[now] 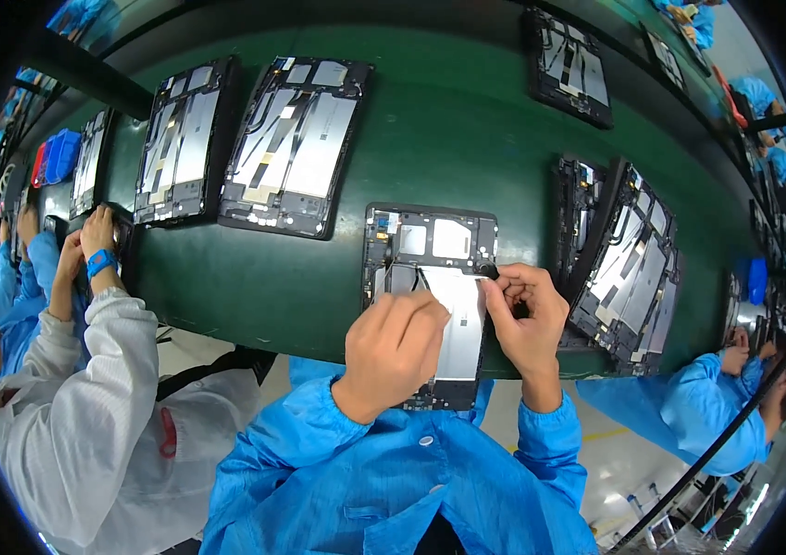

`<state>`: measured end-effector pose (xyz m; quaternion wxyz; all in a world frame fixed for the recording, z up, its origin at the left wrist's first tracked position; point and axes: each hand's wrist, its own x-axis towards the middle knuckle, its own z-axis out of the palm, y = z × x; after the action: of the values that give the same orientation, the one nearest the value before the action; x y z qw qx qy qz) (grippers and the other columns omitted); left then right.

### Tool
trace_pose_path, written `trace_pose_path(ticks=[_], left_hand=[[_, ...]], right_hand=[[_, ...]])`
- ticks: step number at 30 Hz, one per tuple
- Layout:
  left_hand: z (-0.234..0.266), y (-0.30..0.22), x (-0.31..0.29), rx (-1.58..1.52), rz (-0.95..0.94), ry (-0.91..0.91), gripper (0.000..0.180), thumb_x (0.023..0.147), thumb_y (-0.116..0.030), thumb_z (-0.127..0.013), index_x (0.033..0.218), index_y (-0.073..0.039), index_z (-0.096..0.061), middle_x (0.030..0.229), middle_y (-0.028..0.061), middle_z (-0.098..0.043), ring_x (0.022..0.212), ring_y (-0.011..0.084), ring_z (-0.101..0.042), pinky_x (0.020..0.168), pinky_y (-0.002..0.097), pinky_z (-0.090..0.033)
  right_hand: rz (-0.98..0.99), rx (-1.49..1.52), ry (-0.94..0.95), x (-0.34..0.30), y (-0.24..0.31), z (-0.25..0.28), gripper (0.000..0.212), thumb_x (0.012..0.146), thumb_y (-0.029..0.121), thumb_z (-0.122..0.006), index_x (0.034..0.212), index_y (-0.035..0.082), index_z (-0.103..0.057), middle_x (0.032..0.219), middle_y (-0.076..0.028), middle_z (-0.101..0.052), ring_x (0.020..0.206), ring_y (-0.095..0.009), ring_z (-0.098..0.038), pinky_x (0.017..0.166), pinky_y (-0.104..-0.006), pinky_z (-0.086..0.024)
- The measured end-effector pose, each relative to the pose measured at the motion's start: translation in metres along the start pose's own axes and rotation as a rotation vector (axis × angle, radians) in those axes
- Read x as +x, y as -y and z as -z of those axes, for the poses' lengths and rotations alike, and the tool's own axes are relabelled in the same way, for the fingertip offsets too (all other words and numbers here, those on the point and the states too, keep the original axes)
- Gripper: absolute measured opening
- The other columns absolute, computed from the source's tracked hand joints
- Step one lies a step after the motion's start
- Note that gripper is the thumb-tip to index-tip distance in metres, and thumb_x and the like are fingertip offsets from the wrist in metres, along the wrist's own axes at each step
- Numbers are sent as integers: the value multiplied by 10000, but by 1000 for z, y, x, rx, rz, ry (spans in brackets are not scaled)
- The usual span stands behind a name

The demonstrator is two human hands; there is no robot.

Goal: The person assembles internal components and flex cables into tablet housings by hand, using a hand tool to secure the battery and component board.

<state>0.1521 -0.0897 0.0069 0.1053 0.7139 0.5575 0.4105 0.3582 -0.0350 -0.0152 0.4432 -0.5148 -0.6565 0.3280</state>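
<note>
An opened tablet (460, 319) with its inside facing up lies upright before me at the bench's near edge. It shows a silver battery area, a black frame and lighter metal panels at the top. Over its lower left part my left hand (395, 350) is closed, knuckles up, and hides whatever its fingers hold. At the tablet's right edge my right hand (532, 313) pinches with thumb and forefinger. A small dark piece and a thin shiny edge show by these fingertips, too small to name.
Two opened tablets (296, 148) (185, 143) lie at the left of the green bench (439, 111). Stacked opened tablets (629, 264) stand close at my right, another tablet (570, 67) far right. A co-worker in a white sleeve (101, 388) works at left; blue bins (61, 155) stand beyond.
</note>
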Motion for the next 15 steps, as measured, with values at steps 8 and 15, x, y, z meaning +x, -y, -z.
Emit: trace_pose_path(ticks=[8,15], left_hand=[[11,5,0,-115,-51,-70,234,864,-24,-831,1081,-58,-749,1103,107,-743,870,303,-696,765,410,-570],[43,51,16,-60,283,-36,221,900,9,-822,1112,-15,-764,1055,133,-742,820,268,-680,744,364,-553]], right_hand=[[16,0,-23,-1,-5,-3,247,929,-14,-888,1142,-12,-765,850,-67,-758,706,-86,-672,628,-241,-531],[58,-9,8,2,0,-1,224,914,-18,-895,1101,0,-773,869,-70,-758,720,-99,-677,649,-257,-543]])
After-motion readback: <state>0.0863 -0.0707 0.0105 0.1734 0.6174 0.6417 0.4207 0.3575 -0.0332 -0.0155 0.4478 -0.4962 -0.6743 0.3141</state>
